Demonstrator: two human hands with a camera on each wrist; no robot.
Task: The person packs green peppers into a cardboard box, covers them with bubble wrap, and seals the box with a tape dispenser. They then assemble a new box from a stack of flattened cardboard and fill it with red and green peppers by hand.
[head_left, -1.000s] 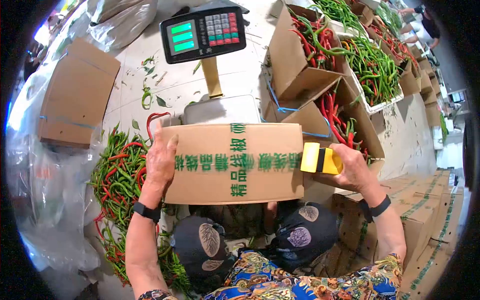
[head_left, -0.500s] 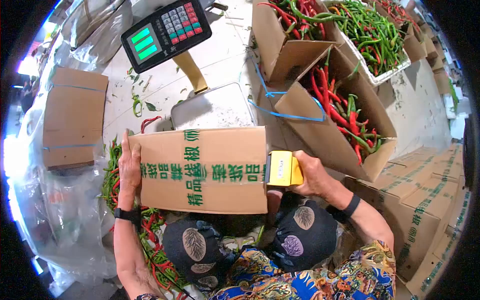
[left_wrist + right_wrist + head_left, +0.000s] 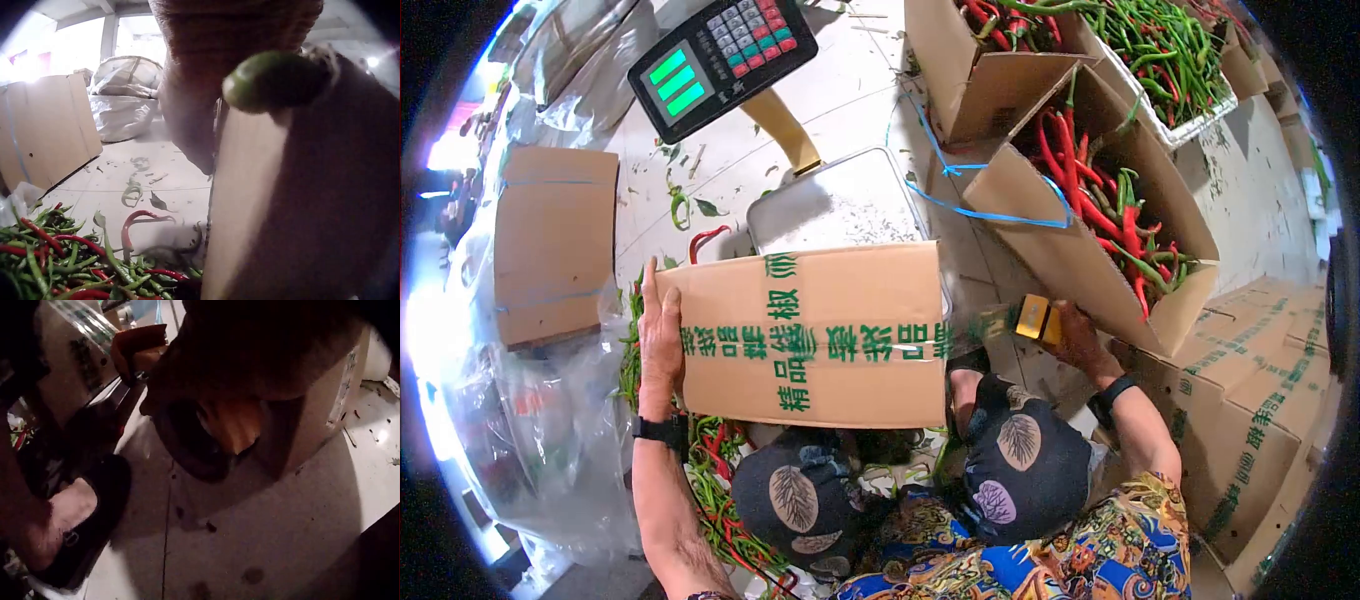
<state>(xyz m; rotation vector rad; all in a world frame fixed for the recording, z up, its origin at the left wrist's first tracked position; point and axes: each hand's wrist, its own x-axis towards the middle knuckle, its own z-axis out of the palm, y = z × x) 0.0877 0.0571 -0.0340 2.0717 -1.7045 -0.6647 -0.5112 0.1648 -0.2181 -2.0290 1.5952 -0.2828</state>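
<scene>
A closed cardboard box (image 3: 820, 390) with green lettering lies across the front of the person's knees. My left hand (image 3: 662, 335) presses its left end, fingers fairly straight along the edge. My right hand (image 3: 1080, 345) grips a yellow tape dispenser (image 3: 1037, 320), held off to the right of the box. A strip of printed tape (image 3: 985, 325) stretches between the box's right edge and the dispenser. Dark shadow covers much of the right wrist view, where the tape roll (image 3: 194, 447) shows below the hand. A green oval piece on a cord (image 3: 275, 81) hangs close in the left wrist view.
Behind the box stands a scale with a metal platform (image 3: 840, 205) and a lit display (image 3: 722, 60). Open boxes of red and green chillies (image 3: 1090, 200) stand at right, above stacked cartons (image 3: 1230, 400). Loose chillies (image 3: 81, 262) lie at left, near flattened cardboard (image 3: 555, 240).
The right hand has drawn the dispenser away from the box to the right, pulling out tape. The left hand stays at the box's left end. The head view has turned.
</scene>
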